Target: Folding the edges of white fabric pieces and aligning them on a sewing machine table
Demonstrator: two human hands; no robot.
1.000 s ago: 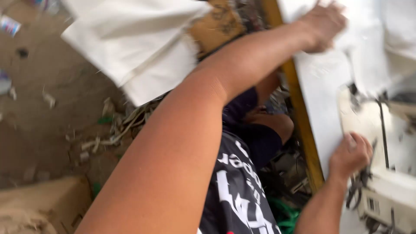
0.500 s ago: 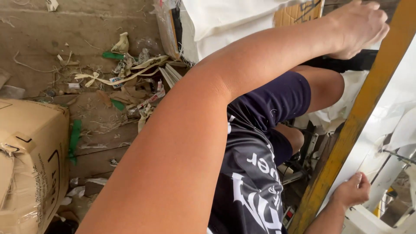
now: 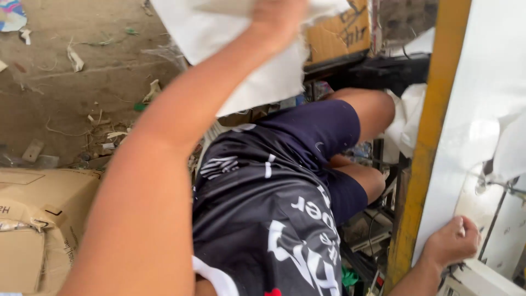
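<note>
My right hand is low down near me, at the edge of the white table. It's curled tight on the edge of a white cloth that lies on the table top. Just under it is a white machine part, & I can't tell what that is. The table has a yellow edge strip running up beside my knees.

In the middle I see my dark shirt w/ white letters & my blue shorts.

On my left, a brown cardboard box sits on the dirt floor, w/ bits of scrap & paper lying near it.

Far up, my left arm goes way out. My left hand is partly cut off at the top, fingers closed on a big white fabric piece, held up in the air above my lap. Behind it is another brown box.
</note>
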